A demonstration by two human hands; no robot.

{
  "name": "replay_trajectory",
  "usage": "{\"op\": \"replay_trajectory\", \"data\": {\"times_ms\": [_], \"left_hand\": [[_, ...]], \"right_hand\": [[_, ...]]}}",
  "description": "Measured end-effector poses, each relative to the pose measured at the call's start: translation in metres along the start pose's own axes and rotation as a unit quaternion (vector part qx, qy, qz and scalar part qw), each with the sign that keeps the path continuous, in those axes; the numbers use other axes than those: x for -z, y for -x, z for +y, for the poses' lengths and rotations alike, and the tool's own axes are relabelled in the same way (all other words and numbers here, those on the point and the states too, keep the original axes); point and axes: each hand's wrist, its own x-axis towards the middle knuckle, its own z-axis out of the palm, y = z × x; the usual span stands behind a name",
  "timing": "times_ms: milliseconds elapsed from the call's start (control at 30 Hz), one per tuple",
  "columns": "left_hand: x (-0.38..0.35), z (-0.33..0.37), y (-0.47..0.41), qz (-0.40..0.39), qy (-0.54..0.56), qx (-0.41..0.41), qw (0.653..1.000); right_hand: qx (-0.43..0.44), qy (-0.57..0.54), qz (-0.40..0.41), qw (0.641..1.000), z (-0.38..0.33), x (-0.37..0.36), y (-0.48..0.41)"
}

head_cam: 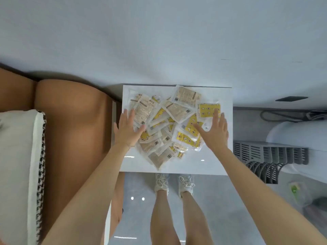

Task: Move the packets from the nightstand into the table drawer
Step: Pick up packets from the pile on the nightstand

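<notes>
The white nightstand (pixel 221 156) stands just right of a brown upholstered bed (pixel 74 121). The packets (pixel 168 124) lie on it in one loose, overlapping heap, and the table drawer is out of view. To gather them well, I judge the hands should sweep inward from both flanks and bunch the slippery sachets before closing, or strays may slide off the near edge. The left hand (pixel 128 131) lies flat on the heap's left side and the right hand (pixel 215 133) on its right, the fingers (pixel 222 119) of both straight and spread, resting on packets and gripping nothing.

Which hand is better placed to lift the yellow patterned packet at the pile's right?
Right. The right hand is over that yellow patterned packet; the left hand rests at the left of the pile.
</notes>
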Motion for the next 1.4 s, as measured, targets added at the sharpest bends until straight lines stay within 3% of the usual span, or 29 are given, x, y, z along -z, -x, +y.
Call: {"op": "replay_trajectory", "data": {"times_ms": [167,400,533,667,867,1033,1400], "left_hand": [[-0.003,0.005,-0.037,0.082,0.023,0.017,0.996],[-0.018,0.014,-0.043,0.117,-0.02,0.023,0.993],[-0.017,0.028,-0.038,0.128,0.071,0.068,0.987],[-0.009,0.037,-0.038,0.141,0.126,0.127,0.974],[-0.005,0.04,-0.036,0.137,0.143,0.169,0.965],[-0.006,0.027,-0.036,0.117,0.189,0.134,0.966],[-0.006,0.013,-0.016,0.095,0.325,0.055,0.939]], "right_hand": [[-0.02,-0.007,0.023,1.0,-0.002,-0.007,-0.035],[-0.018,-0.026,0.076,0.997,-0.008,-0.01,-0.052],[-0.055,-0.133,0.072,0.987,-0.011,0.0,-0.06],[-0.118,-0.27,0.061,0.954,-0.016,0.012,-0.068],[-0.107,-0.275,0.036,0.955,-0.038,0.015,-0.075],[-0.124,-0.255,-0.016,0.959,-0.06,0.008,-0.08],[-0.122,-0.337,0.007,0.933,-0.067,0.008,-0.085]]}}
